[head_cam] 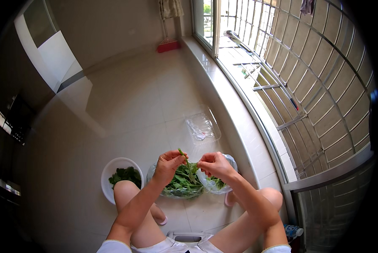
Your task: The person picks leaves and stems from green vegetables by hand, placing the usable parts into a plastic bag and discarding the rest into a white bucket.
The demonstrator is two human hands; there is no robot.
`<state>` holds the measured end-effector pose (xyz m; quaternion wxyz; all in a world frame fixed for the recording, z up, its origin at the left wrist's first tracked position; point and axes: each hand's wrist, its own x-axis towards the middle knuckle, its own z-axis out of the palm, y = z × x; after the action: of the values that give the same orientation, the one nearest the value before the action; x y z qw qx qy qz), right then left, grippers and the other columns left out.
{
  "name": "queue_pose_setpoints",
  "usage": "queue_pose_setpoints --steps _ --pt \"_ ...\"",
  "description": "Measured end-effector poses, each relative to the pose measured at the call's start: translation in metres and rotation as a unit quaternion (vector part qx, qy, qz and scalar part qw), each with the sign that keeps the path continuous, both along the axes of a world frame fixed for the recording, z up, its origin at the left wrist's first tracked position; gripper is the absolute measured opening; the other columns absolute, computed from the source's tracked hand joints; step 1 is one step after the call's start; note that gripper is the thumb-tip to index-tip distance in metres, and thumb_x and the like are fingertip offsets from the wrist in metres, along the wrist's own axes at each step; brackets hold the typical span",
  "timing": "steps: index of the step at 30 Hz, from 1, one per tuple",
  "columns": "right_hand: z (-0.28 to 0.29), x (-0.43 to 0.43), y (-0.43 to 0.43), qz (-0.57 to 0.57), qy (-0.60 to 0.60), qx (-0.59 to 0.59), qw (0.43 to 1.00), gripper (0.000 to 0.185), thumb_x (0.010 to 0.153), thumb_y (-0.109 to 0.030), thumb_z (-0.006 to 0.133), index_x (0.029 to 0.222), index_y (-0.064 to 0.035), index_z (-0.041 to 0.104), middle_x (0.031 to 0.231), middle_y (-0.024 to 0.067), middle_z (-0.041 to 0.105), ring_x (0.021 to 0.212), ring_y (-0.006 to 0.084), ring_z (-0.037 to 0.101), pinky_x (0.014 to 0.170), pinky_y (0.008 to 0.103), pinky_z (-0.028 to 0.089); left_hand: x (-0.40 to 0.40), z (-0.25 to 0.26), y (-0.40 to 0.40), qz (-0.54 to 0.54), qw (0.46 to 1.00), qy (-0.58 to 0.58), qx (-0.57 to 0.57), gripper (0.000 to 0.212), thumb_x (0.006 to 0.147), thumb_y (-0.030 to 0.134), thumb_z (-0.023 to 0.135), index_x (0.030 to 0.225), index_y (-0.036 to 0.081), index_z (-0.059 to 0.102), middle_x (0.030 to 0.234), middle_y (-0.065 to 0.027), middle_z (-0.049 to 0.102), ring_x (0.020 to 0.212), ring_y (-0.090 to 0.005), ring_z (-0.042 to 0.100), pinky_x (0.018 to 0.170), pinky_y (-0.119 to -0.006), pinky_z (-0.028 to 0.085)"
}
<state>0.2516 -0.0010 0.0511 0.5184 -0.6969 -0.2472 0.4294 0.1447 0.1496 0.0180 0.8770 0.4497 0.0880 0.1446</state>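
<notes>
My left hand (170,163) pinches a green leafy stem (182,153) between thumb and fingers, its cut end pointing up. Close on its right, my right hand (214,163) has thumb and forefinger closed at a small green piece at the stem's side. Below both hands lies a heap of leafy greens (181,183) in a clear plastic bag on the floor. A second clear bag (231,162) with some green bits stands to its right, partly behind my right forearm. At the left a white plastic basket (106,177) holds dark green leaves (125,175); my knee hides part of it.
A clear plastic tray (203,126) with a crumpled piece in it lies on the tiled floor ahead. A raised white ledge (226,101) and a barred window run along the right. A red broom (168,46) leans at the far wall. A plastic bottle (292,231) stands at the lower right.
</notes>
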Motion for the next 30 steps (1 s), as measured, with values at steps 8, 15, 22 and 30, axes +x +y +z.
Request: queue_pose_setpoints --steps 8,15,22,30 --pt "-0.013 -0.002 -0.006 -0.007 -0.327 -0.085 0.941 0.019 0.066 -0.016 0.051 0.069 -0.0003 0.059 0.063 0.0179 0.057 0.060 0.0309 0.057 0.058 0.0383 0.045 -0.002 0.003 0.018 0.067 0.996 -0.026 -0.061 0.009 0.077 0.005 0.055 0.085 0.005 0.060 0.084 -0.0085 0.060 0.077 -0.0150 0.056 0.068 -0.026 0.046" --pt "-0.048 0.010 -0.023 0.020 -0.508 -0.197 0.838 0.010 0.061 -0.009 0.050 0.060 -0.0018 0.058 0.064 0.0181 0.057 0.063 0.0310 0.058 0.059 0.0389 0.047 -0.001 0.002 0.030 0.098 0.992 -0.035 -0.069 0.010 0.077 0.005 0.055 0.086 0.006 0.060 0.084 -0.0078 0.059 0.077 -0.0144 0.056 0.068 -0.026 0.046" --pt "-0.073 0.035 -0.038 0.041 -0.471 -0.282 0.835 0.010 0.059 -0.006 0.051 0.065 -0.0061 0.059 0.069 0.0151 0.058 0.070 0.0308 0.057 0.062 0.0384 0.046 -0.001 0.002 0.030 0.089 0.994 -0.008 -0.065 0.010 0.077 0.004 0.055 0.086 0.005 0.060 0.083 -0.0073 0.060 0.075 -0.0141 0.057 0.067 -0.025 0.047" --pt "-0.021 0.027 -0.024 -0.036 -0.503 -0.046 0.862 0.009 0.069 -0.005 0.052 0.073 -0.0029 0.060 0.070 0.0151 0.059 0.068 0.0268 0.059 0.059 0.0333 0.047 -0.002 -0.001 0.012 0.050 0.990 0.032 0.126 0.011 0.078 0.003 0.054 0.086 0.002 0.061 0.082 -0.0060 0.059 0.073 -0.0115 0.055 0.068 -0.024 0.045"
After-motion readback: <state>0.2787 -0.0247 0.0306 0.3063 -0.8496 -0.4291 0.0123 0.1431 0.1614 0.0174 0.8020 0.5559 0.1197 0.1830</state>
